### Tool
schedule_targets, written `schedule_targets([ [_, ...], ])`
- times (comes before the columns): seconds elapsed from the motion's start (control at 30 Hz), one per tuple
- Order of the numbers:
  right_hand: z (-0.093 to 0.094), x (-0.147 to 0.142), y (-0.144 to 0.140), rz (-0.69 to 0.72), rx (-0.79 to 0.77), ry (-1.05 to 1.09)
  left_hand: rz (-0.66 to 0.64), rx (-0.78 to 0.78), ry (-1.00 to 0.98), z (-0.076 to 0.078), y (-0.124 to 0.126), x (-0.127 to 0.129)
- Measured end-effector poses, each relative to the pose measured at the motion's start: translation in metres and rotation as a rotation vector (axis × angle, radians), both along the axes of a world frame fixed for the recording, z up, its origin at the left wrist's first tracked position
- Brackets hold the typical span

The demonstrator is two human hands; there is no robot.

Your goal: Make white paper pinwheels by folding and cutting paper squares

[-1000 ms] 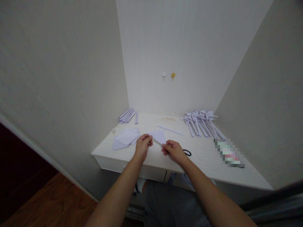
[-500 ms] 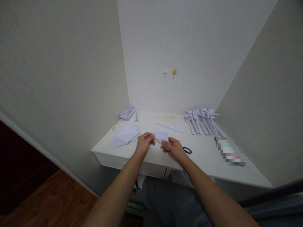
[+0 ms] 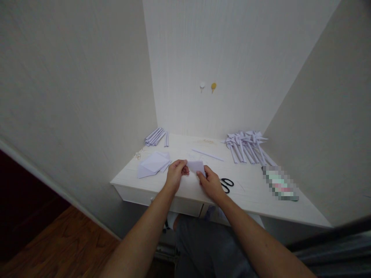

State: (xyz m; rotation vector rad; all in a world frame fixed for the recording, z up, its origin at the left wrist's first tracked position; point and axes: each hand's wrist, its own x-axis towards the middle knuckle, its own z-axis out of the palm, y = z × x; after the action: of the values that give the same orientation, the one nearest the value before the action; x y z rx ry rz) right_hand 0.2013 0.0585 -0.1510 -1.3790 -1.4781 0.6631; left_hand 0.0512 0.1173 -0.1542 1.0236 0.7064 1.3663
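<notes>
A small white sheet of paper [image 3: 196, 166] is held between my two hands above the front of the desk. My left hand [image 3: 176, 172] pinches its left corner between thumb and fingers. On the other side my right hand [image 3: 210, 180] grips the right edge, thumb on the near face. Black-handled scissors [image 3: 227, 182] lie just right of my right hand, their blades hidden behind it. Left of my left hand rests a loose stack of white paper sheets [image 3: 153, 163]. A thin rolled paper stick [image 3: 208, 155] lies beyond the held sheet.
Several folded paper pinwheels [image 3: 246, 143] on rolled sticks are piled at the back right. Rolled paper tubes [image 3: 155, 137] are bundled at the back left. A pixelated flat item [image 3: 279, 184] lies on the right of the white desk [image 3: 255, 197]. Walls enclose the desk on three sides.
My right hand has turned slightly and shifted its grip on the paper's right edge, which now sits a little further left. More of the scissors' handles shows.
</notes>
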Motion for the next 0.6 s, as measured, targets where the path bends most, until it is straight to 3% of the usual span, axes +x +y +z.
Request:
schedule_targets([
  [0.23, 0.002, 0.0, -0.001, 0.058, 0.01, 0.021, -0.01, -0.043, -0.032, 0.002, -0.002, -0.001],
  [0.6, 0.001, 0.014, 0.011, 0.165, -0.129, 0.27, -0.05, -0.042, -0.028, 0.003, -0.002, -0.002],
])
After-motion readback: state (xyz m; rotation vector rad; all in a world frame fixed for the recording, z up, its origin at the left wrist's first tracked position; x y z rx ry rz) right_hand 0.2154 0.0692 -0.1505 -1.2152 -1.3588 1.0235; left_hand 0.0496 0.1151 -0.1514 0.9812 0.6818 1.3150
